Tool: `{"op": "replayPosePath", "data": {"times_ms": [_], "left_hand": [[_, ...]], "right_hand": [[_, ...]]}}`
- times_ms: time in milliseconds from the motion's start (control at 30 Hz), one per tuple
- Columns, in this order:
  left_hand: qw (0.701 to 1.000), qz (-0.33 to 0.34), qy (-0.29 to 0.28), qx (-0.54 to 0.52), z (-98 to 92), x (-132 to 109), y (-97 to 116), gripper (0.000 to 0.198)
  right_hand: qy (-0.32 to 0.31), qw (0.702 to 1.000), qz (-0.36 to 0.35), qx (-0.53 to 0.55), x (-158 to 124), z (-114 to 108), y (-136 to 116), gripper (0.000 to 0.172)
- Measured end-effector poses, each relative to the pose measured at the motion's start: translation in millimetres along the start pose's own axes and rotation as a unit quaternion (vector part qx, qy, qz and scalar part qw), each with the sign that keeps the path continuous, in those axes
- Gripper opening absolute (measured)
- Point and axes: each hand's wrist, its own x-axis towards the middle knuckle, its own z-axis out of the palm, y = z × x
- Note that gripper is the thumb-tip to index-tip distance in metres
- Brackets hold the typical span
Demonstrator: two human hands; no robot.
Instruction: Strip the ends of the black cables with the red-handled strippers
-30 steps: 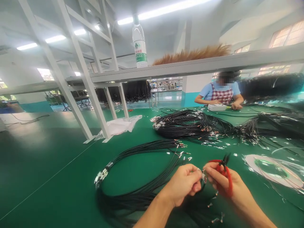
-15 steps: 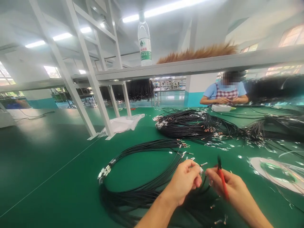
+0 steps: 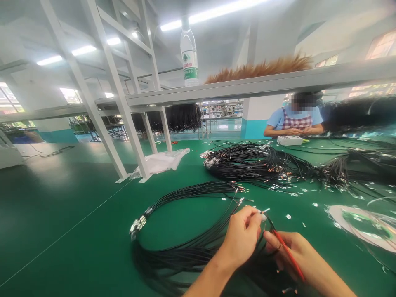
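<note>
My left hand point(image 3: 243, 237) is closed in a pinch on the end of a black cable, whose pale tip point(image 3: 266, 210) sticks out past the fingers. My right hand point(image 3: 301, 251) is wrapped round red-handled pliers point(image 3: 288, 251). Their dark jaws point up and left and reach the cable end at my left fingertips; whether they touch it I cannot make out. Under and beside both hands runs a looped bundle of black cables point(image 3: 167, 264), with silvery connectors point(image 3: 137, 225) at its left and bare ends near my left hand.
A larger heap of black cables point(image 3: 238, 171) lies behind. To the right is a white ring-shaped reel point(image 3: 335, 212). White scraps dot the green table point(image 3: 77, 239). Shelf posts point(image 3: 133, 140) and a plastic bag point(image 3: 163, 161) stand left. Across the table sits a person point(image 3: 295, 121) beside a white box.
The pliers have swung from upright to tilted left, bringing their jaws to the cable end at my left hand. My left hand has barely moved.
</note>
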Motion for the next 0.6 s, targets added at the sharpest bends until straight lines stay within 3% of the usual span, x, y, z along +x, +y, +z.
{"op": "replayPosePath", "data": {"times_ms": [400,500,600], "left_hand": [[0.990,0.079,0.037,0.106,1.5,-3,-4,0.020],[1.000,0.024,-0.010,0.017,-3.7,0,-5,0.023],[0.984,-0.068,-0.104,-0.124,-10.3,3,-5,0.025]], "right_hand": [[0.004,1.000,-0.004,-0.027,6,2,7,0.052],[-0.003,1.000,-0.003,-0.023,5,2,8,0.052],[-0.012,1.000,-0.022,-0.011,5,1,9,0.051]]}}
